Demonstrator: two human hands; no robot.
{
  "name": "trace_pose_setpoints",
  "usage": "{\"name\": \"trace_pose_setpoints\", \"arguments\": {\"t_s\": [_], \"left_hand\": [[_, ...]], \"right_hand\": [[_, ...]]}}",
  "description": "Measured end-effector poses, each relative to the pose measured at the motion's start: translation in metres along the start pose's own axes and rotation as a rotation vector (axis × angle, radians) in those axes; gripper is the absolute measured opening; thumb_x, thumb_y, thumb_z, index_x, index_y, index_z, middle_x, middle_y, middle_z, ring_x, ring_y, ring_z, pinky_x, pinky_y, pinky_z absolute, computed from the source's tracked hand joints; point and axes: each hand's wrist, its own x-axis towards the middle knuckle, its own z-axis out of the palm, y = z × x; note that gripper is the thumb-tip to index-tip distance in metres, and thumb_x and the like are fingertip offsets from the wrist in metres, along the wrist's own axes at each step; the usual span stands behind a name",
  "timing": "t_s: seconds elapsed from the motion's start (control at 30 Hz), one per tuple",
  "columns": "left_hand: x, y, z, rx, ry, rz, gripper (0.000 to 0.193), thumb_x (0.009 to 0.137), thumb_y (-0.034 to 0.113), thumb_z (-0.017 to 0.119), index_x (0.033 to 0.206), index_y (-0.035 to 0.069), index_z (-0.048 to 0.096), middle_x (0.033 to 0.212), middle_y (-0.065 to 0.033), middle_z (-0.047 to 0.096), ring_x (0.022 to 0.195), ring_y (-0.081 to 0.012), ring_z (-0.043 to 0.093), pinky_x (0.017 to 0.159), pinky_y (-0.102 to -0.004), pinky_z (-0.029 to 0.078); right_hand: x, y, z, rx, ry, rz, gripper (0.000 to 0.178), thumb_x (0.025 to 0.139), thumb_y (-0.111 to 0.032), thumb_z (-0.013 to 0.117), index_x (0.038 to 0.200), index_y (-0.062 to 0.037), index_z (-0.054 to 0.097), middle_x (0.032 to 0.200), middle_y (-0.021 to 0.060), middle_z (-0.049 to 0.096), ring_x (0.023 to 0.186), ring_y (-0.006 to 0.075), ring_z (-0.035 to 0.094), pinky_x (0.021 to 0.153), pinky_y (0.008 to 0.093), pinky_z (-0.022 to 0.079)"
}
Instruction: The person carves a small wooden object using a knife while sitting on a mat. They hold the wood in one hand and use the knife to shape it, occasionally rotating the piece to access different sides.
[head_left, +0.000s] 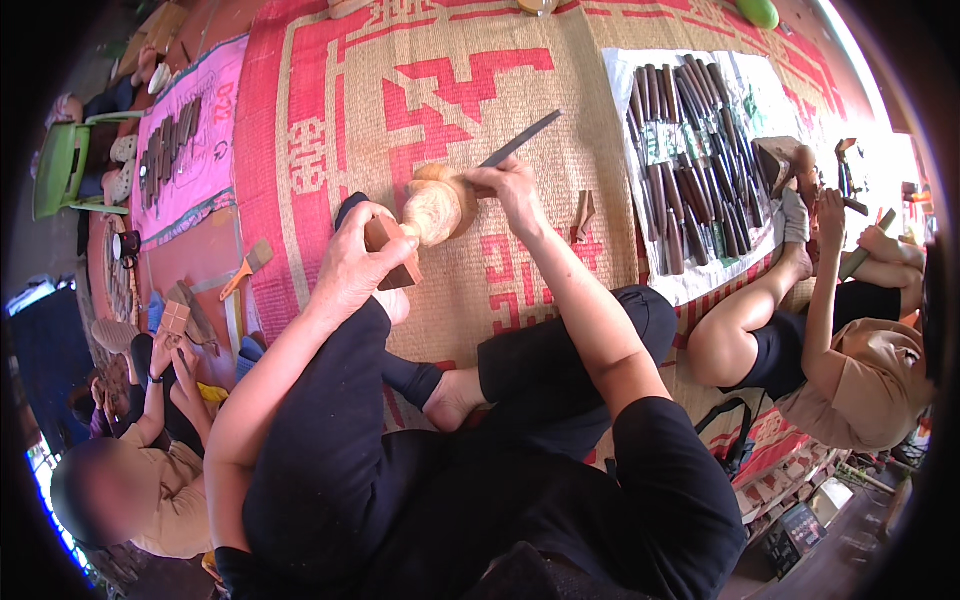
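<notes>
The left forearm [275,380] slants up and inward from a bent elbow, and the left hand [350,255] is closed in a grip, back upward, thumb stretched toward the right. The right forearm [588,298] reaches up and leftward; the right hand [515,192] is pinched closed, though its curled fingertips seem partly hidden. The two hands sit near each other, apart.

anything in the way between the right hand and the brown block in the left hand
From this view, yes: the pale rounded wooden piece shows between the right hand and the brown block in the left hand.
</notes>
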Motion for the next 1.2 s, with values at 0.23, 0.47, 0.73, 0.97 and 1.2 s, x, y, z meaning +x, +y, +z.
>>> {"name": "trace_pose_setpoints", "arguments": {"t_s": [0.23,0.47,0.73,0.97,1.2], "left_hand": [[0.001,-0.003,-0.001,-0.014,0.005,-0.001,0.048,0.077,0.038,0.072,0.108,0.007,0.053,0.094,-0.0116,0.060,0.088,-0.0195,0.060,0.078,-0.0335,0.048],[0.002,-0.006,0.001,-0.181,0.028,-0.003,0.043,0.078,0.035,0.073,0.103,0.005,0.056,0.087,-0.0076,0.060,0.083,-0.0148,0.059,0.074,-0.0300,0.048],[0.001,-0.015,-0.004,-0.786,-0.045,-0.307,0.035,0.087,0.031,0.065,0.112,0.010,0.052,0.107,-0.0080,0.059,0.097,-0.0166,0.059,0.084,-0.0366,0.052],[-0.001,-0.021,0.000,-0.867,-0.140,-0.337,0.035,0.089,0.032,0.064,0.115,0.012,0.051,0.111,-0.0073,0.054,0.102,-0.0184,0.056,0.087,-0.0372,0.051],[-0.006,-0.010,0.003,-0.396,-0.182,-0.133,0.061,0.083,0.043,0.069,0.124,0.007,0.044,0.110,-0.0105,0.050,0.101,-0.0195,0.052,0.088,-0.0331,0.044]], "right_hand": [[0.002,-0.012,-0.004,0.037,-0.001,0.010,0.010,0.079,-0.007,0.068,0.086,0.0004,0.067,0.079,0.0088,0.069,0.072,0.0156,0.065,0.069,0.0292,0.052],[0.008,0.003,-0.010,0.039,0.102,0.008,0.009,0.081,-0.005,0.065,0.087,0.0012,0.066,0.078,0.0106,0.069,0.070,0.0152,0.065,0.068,0.0279,0.053],[0.003,-0.013,-0.012,0.055,-0.007,0.007,0.013,0.082,-0.012,0.067,0.089,-0.0003,0.066,0.083,0.0100,0.070,0.073,0.0158,0.066,0.072,0.0277,0.054],[0.004,-0.014,-0.015,-0.035,0.011,-0.034,0.006,0.083,-0.008,0.065,0.085,-0.0027,0.063,0.075,0.0069,0.066,0.064,0.0131,0.063,0.063,0.0253,0.051],[0.005,-0.010,-0.016,-0.008,-0.082,0.048,0.005,0.083,-0.006,0.065,0.087,-0.0042,0.063,0.076,0.0070,0.066,0.063,0.0124,0.063,0.060,0.0239,0.051]]}}
